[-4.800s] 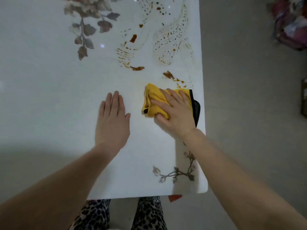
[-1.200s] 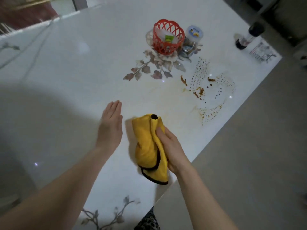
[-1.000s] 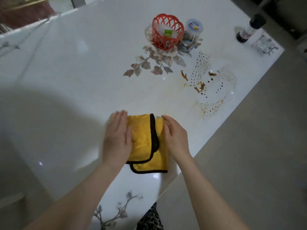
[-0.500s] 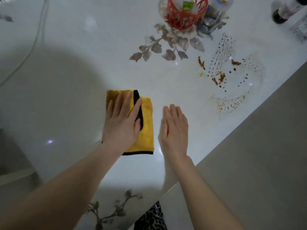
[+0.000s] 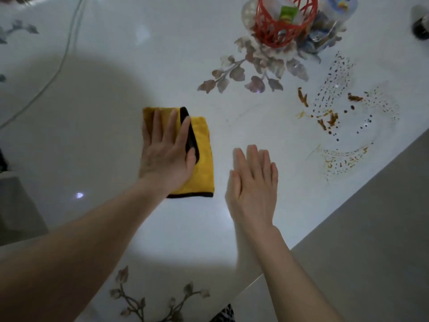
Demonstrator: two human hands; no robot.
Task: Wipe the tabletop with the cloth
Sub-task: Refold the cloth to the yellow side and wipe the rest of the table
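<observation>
- Two hands flat on white tabletop, fingers straight.
- right hand bare on surface, just beside cloth.
- left hand presses folded yellow cloth, black trim, fingers spread.
- brown spill farther right, near edge.
- red basket at far end.

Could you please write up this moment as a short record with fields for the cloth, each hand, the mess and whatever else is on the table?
cloth: yellow cloth with black edging, folded, flat on the white tabletop
left hand: fingers straight, pressing on the cloth
right hand: open, holding nothing, beside the cloth's right edge
mess: brown stains toward the table's right edge, apart from the cloth
other things: red basket at the far side, a dark bottle at the frame edge
wiping: stains not yet reached
</observation>
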